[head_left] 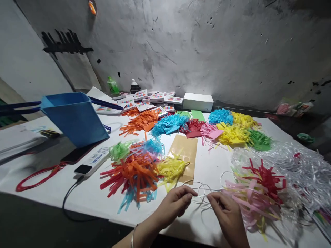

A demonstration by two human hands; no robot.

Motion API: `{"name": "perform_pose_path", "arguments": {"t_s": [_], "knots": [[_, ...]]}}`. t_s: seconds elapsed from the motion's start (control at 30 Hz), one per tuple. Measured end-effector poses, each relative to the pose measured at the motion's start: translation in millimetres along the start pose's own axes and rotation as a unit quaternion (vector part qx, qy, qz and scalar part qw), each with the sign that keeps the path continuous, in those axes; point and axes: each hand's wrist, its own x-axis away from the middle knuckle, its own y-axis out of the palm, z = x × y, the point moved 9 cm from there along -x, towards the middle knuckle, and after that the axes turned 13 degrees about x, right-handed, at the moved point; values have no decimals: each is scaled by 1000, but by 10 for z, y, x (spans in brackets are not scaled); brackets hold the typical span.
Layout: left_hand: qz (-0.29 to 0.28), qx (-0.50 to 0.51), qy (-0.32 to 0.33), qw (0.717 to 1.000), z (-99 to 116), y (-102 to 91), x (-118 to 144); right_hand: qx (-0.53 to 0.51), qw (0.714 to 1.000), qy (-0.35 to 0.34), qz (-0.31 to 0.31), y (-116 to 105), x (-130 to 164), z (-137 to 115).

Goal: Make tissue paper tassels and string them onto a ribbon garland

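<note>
1. Clutter surrounds the hands on the white table (85, 196): a mixed pom of orange, red, blue and yellow paper strips (136, 174) lies just left of them, a pink and red fringe bundle (256, 194) touches the right side, and clear shredded film (297, 168) heaps toward the right edge.
2. Behind these lie a tan sheet (184, 151), rows of coloured fringe piles, a white box (198, 101) and small card packs at the far edge; their print is too small to read.
3. A blue bag (74, 117), a phone and a white power strip (93, 160) with an unreadable label sit toward the left edge.
4. The thin white string (203, 193) lies near the front edge, looping back over the table; its held stretch runs left to right between the hands.
5. The left hand (174, 203) pinches one part of the string with closed fingertips; the right hand (227, 212) pinches another just beside it.
</note>
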Motion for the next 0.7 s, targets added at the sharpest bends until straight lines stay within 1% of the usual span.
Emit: {"name": "perform_pose_path", "arguments": {"t_s": [0.07,0.1,0.17,0.2,0.23,0.33,0.4,0.47,0.57,0.7], "knots": [[15,59,-15,998,-30,-79,-6,68,996,2,60,-125,11,101],[19,85,-22,996,-47,-94,-6,103,990,-7,92,-171,26,95],[25,140,-28,989,-88,-87,-11,145,977,-37,155,-210,81,-22],[28,166,-27,985,-108,-71,-17,144,973,-58,172,-189,114,-122],[31,190,-21,981,-122,-54,-24,128,973,-82,172,-132,141,-236],[63,257,-4,964,-161,-48,-38,59,978,-156,126,123,201,-587],[93,282,0,955,-180,-71,-32,49,979,-171,104,267,213,-718],[108,296,4,949,-180,-80,-22,63,979,-159,112,336,210,-738],[109,311,1,944,-185,-58,-7,78,981,-139,107,424,206,-675],[107,294,-1,950,-202,-30,19,84,981,-147,94,504,241,-643]]}}
